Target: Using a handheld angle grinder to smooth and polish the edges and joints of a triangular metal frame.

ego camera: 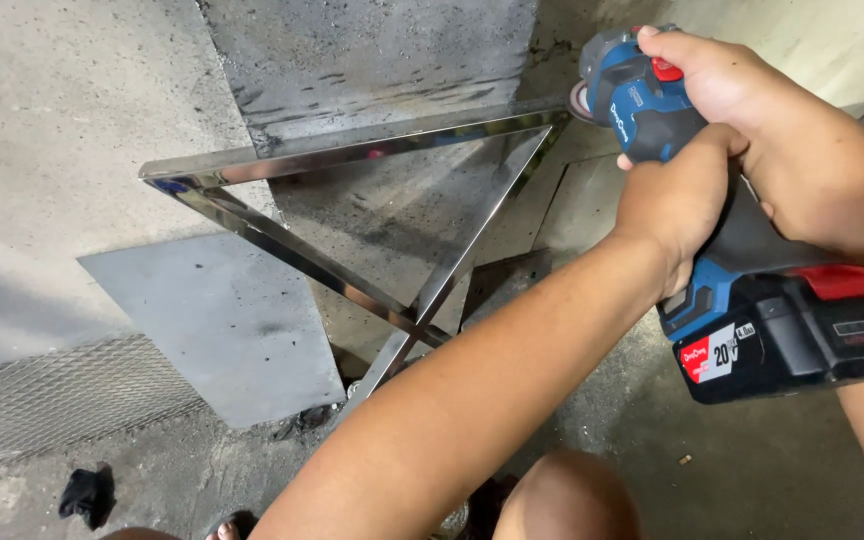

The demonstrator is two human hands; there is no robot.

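Cordless angle grinder point(712, 190), blue and black, clamped in both grips: left hand point(677, 205) wrapped round the body mid-length, right hand point(742, 90) closed over the head end. Long axis slanting from battery pack point(802, 335) at lower right up to the disc point(580, 100) at upper left. Disc touching the far right corner of a polished steel triangular frame point(352, 152). Frame lying flat on grey metal plates point(222, 310) over the concrete floor point(42, 130), its long top bar running left to right, two bars crossing near its near point. Open floor left of the frame; mesh sheet point(52, 395) and a black rag point(85, 495) near the lower left edge. Knee point(567, 495) just below.
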